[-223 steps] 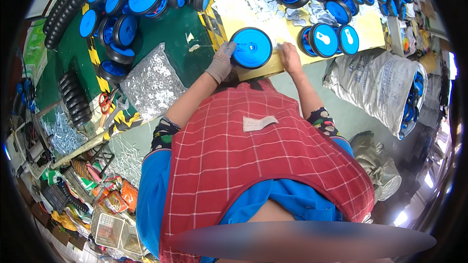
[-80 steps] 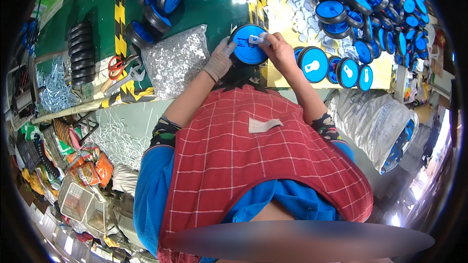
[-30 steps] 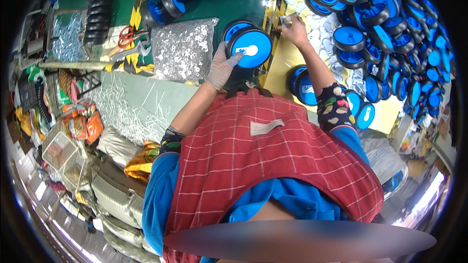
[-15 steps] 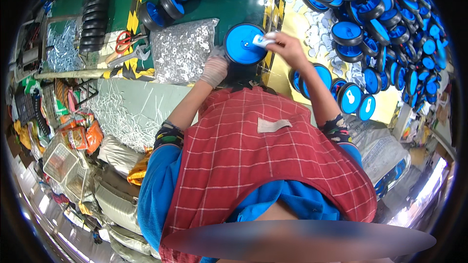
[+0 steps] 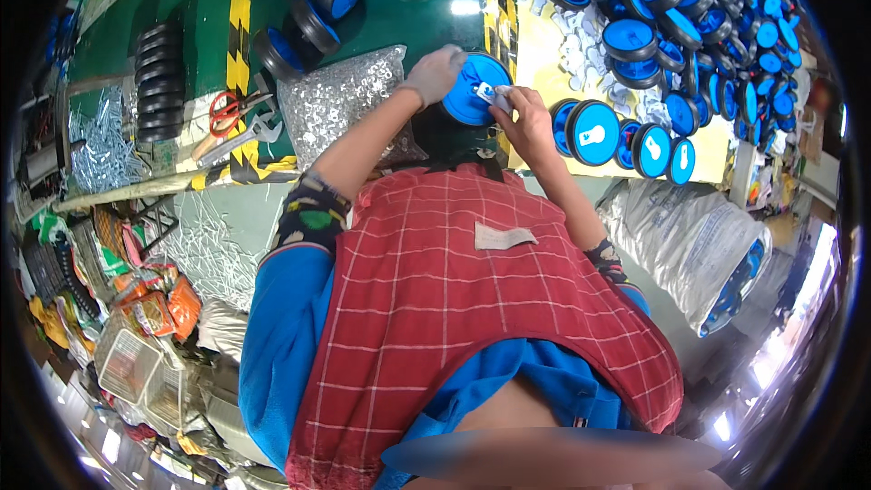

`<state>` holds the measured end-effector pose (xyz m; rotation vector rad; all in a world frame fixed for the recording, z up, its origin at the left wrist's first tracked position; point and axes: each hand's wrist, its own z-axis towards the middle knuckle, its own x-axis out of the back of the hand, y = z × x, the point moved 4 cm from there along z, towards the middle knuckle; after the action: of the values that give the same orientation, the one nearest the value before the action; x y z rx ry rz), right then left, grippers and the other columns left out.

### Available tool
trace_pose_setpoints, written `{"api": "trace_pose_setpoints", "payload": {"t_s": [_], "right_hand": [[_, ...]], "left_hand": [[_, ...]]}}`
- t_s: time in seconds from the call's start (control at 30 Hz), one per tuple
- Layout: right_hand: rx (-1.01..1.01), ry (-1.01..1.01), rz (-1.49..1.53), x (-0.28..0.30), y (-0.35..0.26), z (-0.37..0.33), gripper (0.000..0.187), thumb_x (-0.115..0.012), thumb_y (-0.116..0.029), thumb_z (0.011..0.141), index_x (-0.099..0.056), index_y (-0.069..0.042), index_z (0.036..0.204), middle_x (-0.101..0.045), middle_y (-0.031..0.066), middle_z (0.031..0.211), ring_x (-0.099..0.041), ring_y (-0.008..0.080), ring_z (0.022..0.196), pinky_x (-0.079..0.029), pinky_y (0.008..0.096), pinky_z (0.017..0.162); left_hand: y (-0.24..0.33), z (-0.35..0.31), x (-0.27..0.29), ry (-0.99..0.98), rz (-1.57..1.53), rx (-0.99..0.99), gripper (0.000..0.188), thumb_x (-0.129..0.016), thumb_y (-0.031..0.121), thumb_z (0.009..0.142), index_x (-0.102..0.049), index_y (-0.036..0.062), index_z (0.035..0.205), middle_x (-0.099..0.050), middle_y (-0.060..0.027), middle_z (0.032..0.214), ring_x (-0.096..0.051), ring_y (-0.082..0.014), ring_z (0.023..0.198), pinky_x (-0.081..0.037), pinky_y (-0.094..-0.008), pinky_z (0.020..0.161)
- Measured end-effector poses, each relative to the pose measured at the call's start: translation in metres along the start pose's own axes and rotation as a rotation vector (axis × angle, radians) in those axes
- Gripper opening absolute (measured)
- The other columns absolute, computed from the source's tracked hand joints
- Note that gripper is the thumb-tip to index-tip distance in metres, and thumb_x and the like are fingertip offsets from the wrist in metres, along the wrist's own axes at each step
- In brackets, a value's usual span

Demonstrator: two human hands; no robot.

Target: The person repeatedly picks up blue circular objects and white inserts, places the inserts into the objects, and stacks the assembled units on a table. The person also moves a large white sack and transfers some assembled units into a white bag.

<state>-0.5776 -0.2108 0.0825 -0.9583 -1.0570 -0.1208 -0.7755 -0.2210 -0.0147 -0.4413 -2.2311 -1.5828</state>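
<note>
A blue wheel with a black tyre lies face up on the green bench in front of me. My left hand, in a pale glove, curls its fingers over the wheel's upper left rim. At the wheel's right side, my right hand pinches a small white plastic piece against the blue face, near the hub. The fingers hide part of that piece. Just left of the wheel sits a transparent bag of small metal parts, partly covered by my left forearm.
Finished-looking wheels with white pieces stand at the right, below a large wheel heap. Loose white pieces lie on yellow sheeting. Leftward are red-handled scissors, a wrench, stacked black tyres and long screws.
My left hand has moved from the wheel's lower left side up onto its upper left rim. My right hand has come lower, with the white piece still at the wheel's face.
</note>
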Motion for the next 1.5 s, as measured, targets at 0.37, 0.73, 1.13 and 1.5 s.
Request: {"api": "trace_pose_setpoints", "payload": {"t_s": [0.37,0.73,1.13,1.5], "right_hand": [[-0.136,-0.023,0.053,-0.030,0.017,0.038,0.063,-0.086,-0.026,0.066,-0.061,-0.011,0.122,-0.060,0.0172,0.113,-0.058,0.0388,0.103,-0.048,0.0446,0.091],[-0.071,-0.948,0.257,-0.014,0.085,0.101,0.058,-0.077,-0.046,0.080,-0.062,-0.004,0.118,-0.067,0.0174,0.097,-0.065,0.0291,0.098,-0.049,0.0381,0.085],[0.052,-0.034,-0.385,-0.067,0.221,0.198,0.048,-0.071,-0.027,0.084,-0.058,-0.003,0.123,-0.065,0.0249,0.111,-0.061,0.0379,0.105,-0.048,0.0456,0.090],[-0.169,-0.035,0.275,0.014,0.113,0.129,0.047,-0.078,-0.018,0.079,-0.060,-0.007,0.122,-0.072,0.0116,0.088,-0.068,0.0219,0.078,-0.052,0.0327,0.073]], "left_hand": [[-0.004,-0.057,-0.017,0.087,-0.379,0.140,0.054,-0.060,0.041,0.094,-0.051,-0.0008,0.128,-0.064,-0.0181,0.113,-0.060,-0.0239,0.106,-0.046,-0.0350,0.095],[0.005,-0.058,-0.036,0.030,-0.405,0.105,0.052,-0.070,0.030,0.088,-0.052,0.0005,0.127,-0.062,-0.0190,0.120,-0.061,-0.0271,0.109,-0.047,-0.0371,0.094],[-0.051,-0.082,0.159,1.185,0.024,0.517,0.062,-0.070,0.025,0.082,-0.043,-0.0010,0.132,-0.062,-0.0261,0.116,-0.060,-0.0412,0.107,-0.046,-0.0438,0.093],[-0.014,-0.089,0.001,0.635,-0.674,0.233,0.060,-0.061,0.035,0.094,-0.040,-0.0010,0.138,-0.049,-0.0213,0.134,-0.050,-0.0312,0.123,-0.039,-0.0335,0.106]]}}
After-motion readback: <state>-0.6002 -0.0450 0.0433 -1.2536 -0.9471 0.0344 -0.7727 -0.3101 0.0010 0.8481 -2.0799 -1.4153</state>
